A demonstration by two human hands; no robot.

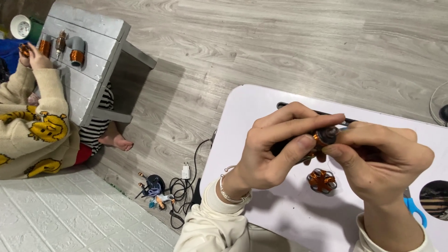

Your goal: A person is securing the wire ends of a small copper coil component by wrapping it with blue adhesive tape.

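My left hand (275, 149) and my right hand (382, 158) meet over a white table (252, 107) and pinch the same small motor part (324, 137), dark with copper-coloured windings. Left thumb and fingers wrap its dark body; right thumb and forefinger press on its copper end. Just below, a second copper-wound star-shaped piece (321, 180) lies on the table. A thin dark rod (284, 105) sticks out behind my left fingers. A beaded bracelet circles my left wrist.
At the far left another person in a cream patterned sweater (32, 126) sits at a low grey wooden table (88, 70) holding copper coils. A charger and tangled black cable (184, 186) and a small figurine (154, 191) lie on the floor. Blue scissor handles (415, 210) lie near my right wrist.
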